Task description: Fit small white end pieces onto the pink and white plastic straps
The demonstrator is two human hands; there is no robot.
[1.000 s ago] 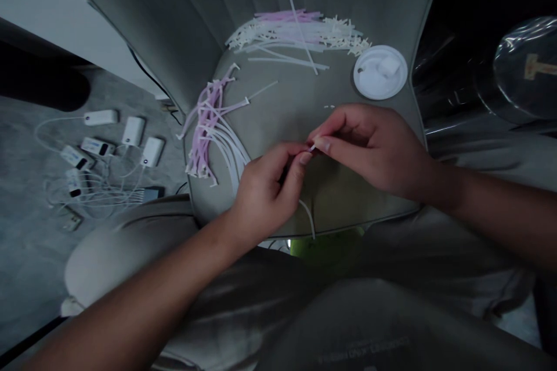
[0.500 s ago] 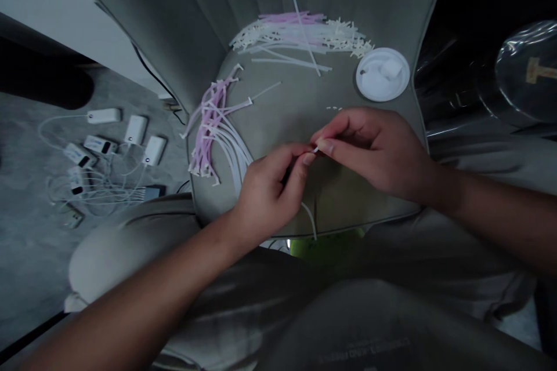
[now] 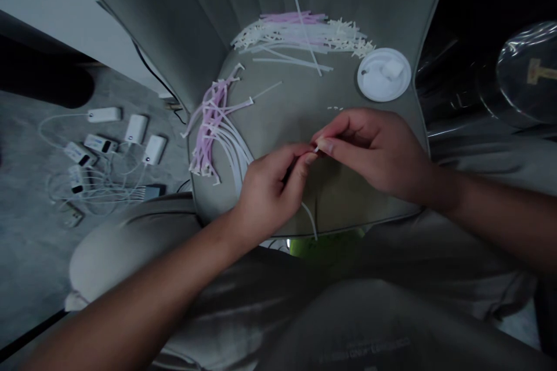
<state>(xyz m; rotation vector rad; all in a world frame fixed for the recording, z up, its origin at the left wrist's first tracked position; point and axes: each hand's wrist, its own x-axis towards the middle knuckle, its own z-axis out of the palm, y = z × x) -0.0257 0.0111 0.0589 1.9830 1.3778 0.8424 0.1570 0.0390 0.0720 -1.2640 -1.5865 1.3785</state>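
Over the seat of a grey chair (image 3: 282,116), my left hand (image 3: 274,191) is closed in a pinch on a thin white tube (image 3: 311,221). The tube's loose end hangs below that hand toward the seat's front edge. Fingertip to fingertip with it, my right hand (image 3: 374,151) pinches a tiny white piece (image 3: 317,149) at the tube's other end. Fingers hide most of that joint. Tiny white bits (image 3: 335,108) lie in a row just beyond my right hand. Left of my hands rests a pile of pink and white tubes (image 3: 213,122), several with small white end pieces.
A long bundle of white and pink tubes (image 3: 296,32) lies against the backrest, with a loose tube across it. At its right is a white dish (image 3: 369,90) holding small white things. White devices (image 3: 103,115) with cables lie on the floor at left.
Both hands keep almost the same pinch at the same spot. The whole view has shifted very slightly; nothing on the seat has visibly moved.
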